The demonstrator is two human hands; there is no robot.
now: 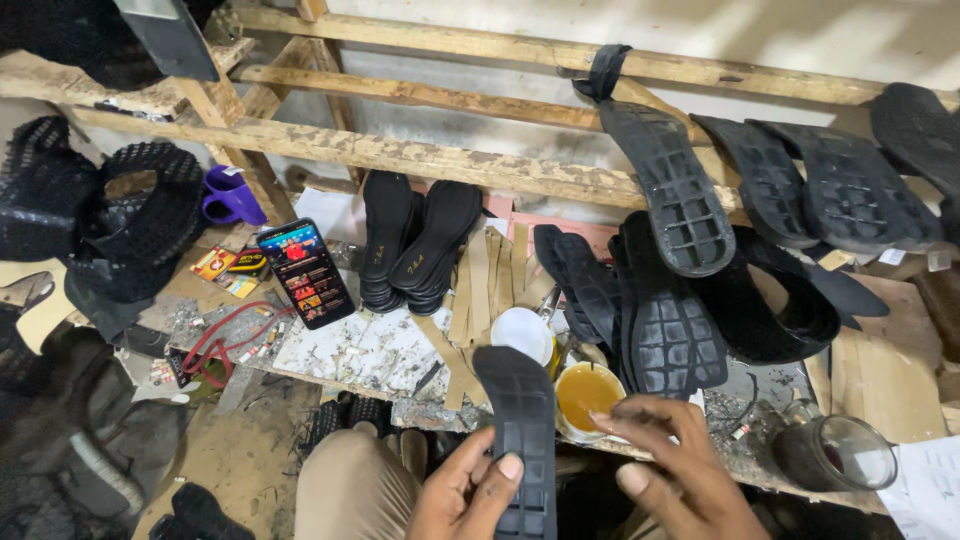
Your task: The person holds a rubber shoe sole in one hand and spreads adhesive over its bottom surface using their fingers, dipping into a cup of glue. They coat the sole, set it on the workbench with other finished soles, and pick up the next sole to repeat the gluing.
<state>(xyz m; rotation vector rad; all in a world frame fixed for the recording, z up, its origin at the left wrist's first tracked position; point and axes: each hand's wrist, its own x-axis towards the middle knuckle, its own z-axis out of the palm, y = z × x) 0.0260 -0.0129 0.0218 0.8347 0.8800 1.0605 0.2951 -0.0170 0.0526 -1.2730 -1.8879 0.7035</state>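
Note:
My left hand (462,495) grips a black rubber shoe sole (520,430) near its lower end, tread side up, tilted upright in front of me. My right hand (672,468) hovers just right of the sole, fingers curled, its fingertips over the rim of a small round tin of yellow glue (586,395). Whether a brush is pinched in those fingers cannot be seen. A white lid (522,333) lies just behind the tin.
Black soles (668,330) are stacked on the bench and lean on the wooden rack (420,158). Insoles (415,240), tan strips (480,290), a lit phone (305,272), red wire (215,345), a glass jar (840,452) and a purple cup (228,195) crowd the bench.

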